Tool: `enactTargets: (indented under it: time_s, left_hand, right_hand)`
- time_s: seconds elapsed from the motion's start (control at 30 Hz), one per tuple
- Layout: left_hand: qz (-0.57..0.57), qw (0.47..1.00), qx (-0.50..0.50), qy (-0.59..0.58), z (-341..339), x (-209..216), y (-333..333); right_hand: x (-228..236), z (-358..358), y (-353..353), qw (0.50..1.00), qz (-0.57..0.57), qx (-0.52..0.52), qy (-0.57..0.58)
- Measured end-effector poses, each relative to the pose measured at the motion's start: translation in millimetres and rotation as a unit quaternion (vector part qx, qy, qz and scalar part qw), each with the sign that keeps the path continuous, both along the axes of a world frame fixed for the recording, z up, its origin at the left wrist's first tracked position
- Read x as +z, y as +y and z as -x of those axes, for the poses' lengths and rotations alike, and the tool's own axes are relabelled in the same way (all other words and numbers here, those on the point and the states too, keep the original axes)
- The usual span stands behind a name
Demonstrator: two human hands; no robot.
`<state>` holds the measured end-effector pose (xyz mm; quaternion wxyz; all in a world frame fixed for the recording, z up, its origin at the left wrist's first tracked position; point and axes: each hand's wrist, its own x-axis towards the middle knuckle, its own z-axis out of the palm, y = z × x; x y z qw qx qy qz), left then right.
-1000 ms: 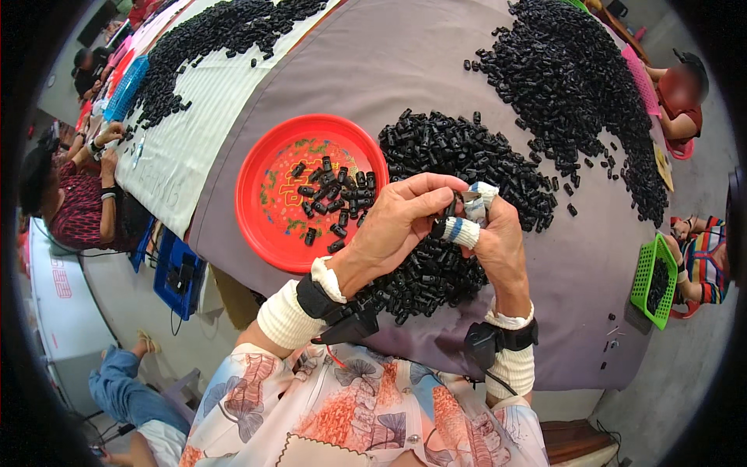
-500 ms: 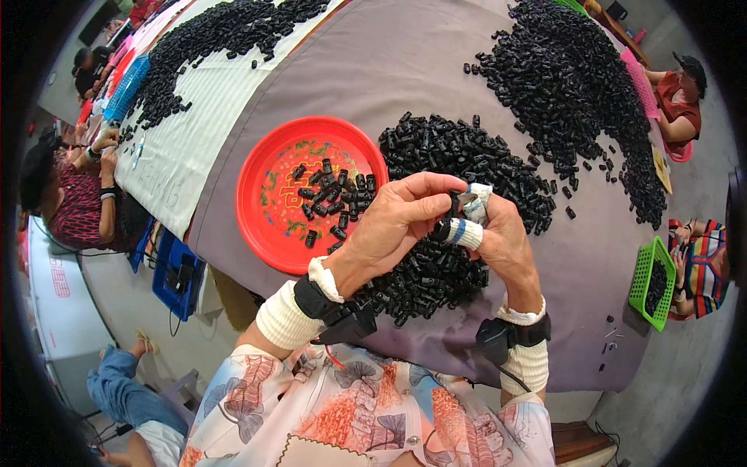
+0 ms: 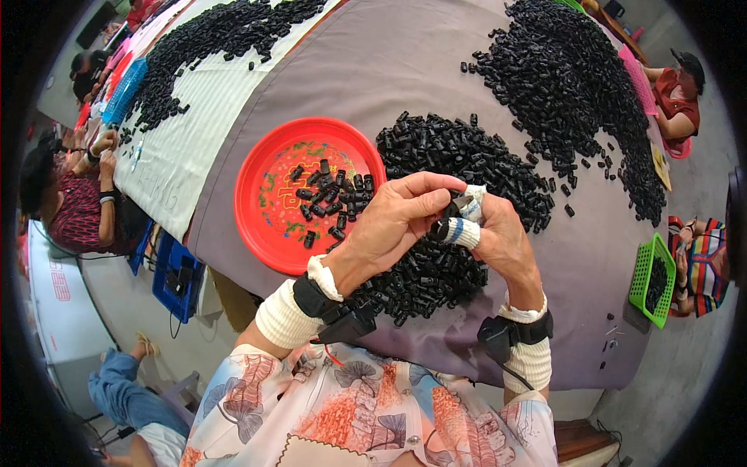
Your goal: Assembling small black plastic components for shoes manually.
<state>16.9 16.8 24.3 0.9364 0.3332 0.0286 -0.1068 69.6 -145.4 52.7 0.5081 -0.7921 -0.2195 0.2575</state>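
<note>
- The left hand (image 3: 389, 226) and the right hand (image 3: 502, 241) meet just above the near black heap, at about 6 o'clock from the middle of the bench, with a small black plastic part (image 3: 446, 220) pinched between them.
- The part is mostly hidden by fingertips; its long axis and the way it points cannot be told.
- Left grip: thumb and forefinger clenched on the part, the other fingers curled beneath.
- Right grip: fingers wrapped in white tape with a blue band (image 3: 464, 231), closed against the same part from the 3 o'clock side.
- Both wrists carry white cuffs and black strapped devices (image 3: 342, 311).
- Under the hands lies a pile of small black plastic pieces (image 3: 443, 156) on the grey cloth-covered bench (image 3: 405, 70).
- At 9 o'clock from the hands sits a round red plastic plate (image 3: 264, 218) with a scatter of the same black pieces in it.
- Farther off, at 1 o'clock, a larger black heap (image 3: 568, 86) spreads over the cloth; another (image 3: 218, 47) lies at 11 o'clock on a white striped cloth.
- A green plastic basket (image 3: 650, 280) stands off the bench at 3 o'clock.
- Other people sit at the left and right edges of the room.
</note>
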Motion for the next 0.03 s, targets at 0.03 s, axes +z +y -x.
enactTargets:
  time_s: [0.03]
  left_hand:
    - [0.000, 1.000, -0.001, 0.000, -0.1, 0.2, -0.3]
  right_hand:
    - [-2.3, 0.0, -0.9, 1.000, -0.016, 0.000, -0.008]
